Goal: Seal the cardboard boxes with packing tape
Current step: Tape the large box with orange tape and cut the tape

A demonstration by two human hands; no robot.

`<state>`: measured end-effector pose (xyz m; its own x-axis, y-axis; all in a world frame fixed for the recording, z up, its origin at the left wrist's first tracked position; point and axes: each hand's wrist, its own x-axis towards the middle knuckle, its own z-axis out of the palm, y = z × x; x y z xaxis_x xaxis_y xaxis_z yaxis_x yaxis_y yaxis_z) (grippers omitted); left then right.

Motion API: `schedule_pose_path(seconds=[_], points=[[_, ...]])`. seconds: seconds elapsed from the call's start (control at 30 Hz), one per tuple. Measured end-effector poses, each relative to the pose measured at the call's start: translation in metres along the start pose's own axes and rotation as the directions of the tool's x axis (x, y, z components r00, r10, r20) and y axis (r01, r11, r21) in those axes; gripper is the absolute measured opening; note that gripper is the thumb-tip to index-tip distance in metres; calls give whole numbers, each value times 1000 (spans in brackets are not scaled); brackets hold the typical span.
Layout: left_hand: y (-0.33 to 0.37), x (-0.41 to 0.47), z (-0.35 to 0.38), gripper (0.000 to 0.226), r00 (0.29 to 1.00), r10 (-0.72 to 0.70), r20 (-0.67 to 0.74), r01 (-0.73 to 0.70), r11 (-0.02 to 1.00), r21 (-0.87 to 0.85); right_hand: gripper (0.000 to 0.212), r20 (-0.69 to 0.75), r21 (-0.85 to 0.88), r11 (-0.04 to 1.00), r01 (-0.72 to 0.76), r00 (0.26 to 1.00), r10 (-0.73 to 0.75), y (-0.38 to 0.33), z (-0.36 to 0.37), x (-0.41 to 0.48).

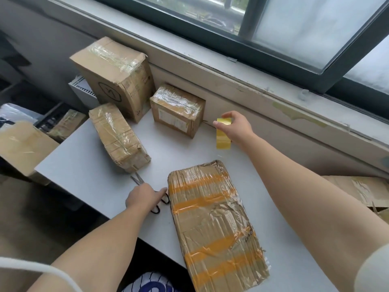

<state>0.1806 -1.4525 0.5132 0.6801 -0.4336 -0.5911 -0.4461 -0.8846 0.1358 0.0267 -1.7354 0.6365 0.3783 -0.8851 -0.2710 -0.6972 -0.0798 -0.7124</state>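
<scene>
Hands well apart above white table (84, 165): left hand (143, 198) curled over scissors (137, 179), just beside flat taped box (210, 218); right hand (237, 125) gripping yellow tape roll (223, 137) near small taped box (176, 110).

Bare: left hand (145, 197), right hand (235, 127), both forearms. Worn: pale sleeve (372, 270), lower right edge; thin white cord (31, 263), curved, lower left corner; navy-and-white striped garment (151, 281), bottom centre.

I face a dark-framed window (305, 34) across the top; its scuffed pale sill (189, 52) slants above my white surface (84, 165).
</scene>
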Motion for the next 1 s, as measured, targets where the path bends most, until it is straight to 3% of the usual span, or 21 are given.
schedule_pose_path(seconds=[0.23,0.47,0.53,0.7,0.87,1.0], points=[[12,0,-10,43,995,-65,79,60,997,56,47,13,39,999,-9,1000,9,4,4,-3],[3,-13,-16,35,995,-12,101,-23,942,336,47,41,56,998,1,999,-4,3,6,-8],[-1,-15,-12,28,999,-16,49,2,960,279,48,45,61,998,5,999,-8,2,6,-10],[-14,-20,-18,39,999,-9,-52,12,997,72,47,50,82,997,12,999,-16,1,4,-14],[13,-19,-62,28,989,143,34,-134,974,-181,44,42,122,992,19,999,-24,0,-2,-17],[39,-29,-95,23,953,253,168,-201,939,-278,35,39,158,987,16,999,-23,2,-9,-20]])
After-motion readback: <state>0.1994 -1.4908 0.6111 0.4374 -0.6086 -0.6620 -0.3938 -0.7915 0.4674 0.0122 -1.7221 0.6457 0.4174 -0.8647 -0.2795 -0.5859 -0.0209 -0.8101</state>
